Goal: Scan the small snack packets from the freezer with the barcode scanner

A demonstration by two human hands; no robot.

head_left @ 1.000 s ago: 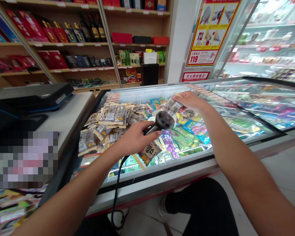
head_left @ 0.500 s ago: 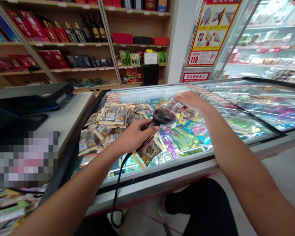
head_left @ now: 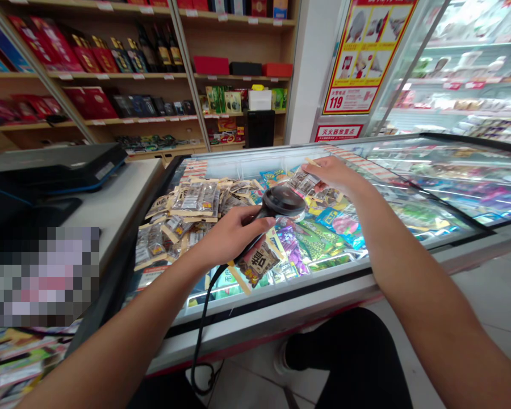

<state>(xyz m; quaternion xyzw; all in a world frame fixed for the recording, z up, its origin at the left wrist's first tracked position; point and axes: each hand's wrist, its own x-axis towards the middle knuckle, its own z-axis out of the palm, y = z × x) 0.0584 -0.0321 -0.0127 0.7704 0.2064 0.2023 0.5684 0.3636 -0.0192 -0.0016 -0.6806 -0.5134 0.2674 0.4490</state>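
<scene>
While the left hand grips a corded scanner, long axis pointing forward-right, the right hand pinches a packet just beyond the scanner's head; similar packets lie piled leftward on the glass-topped case.

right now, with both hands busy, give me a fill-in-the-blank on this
The left hand grips a handheld ____.
Its cable is coloured ____.
The packet pile lies to the ____ of the packet that the right hand pinches.
The red-bordered poster shows the large number ____.

Missing: scanner; black; left; 119.
</scene>
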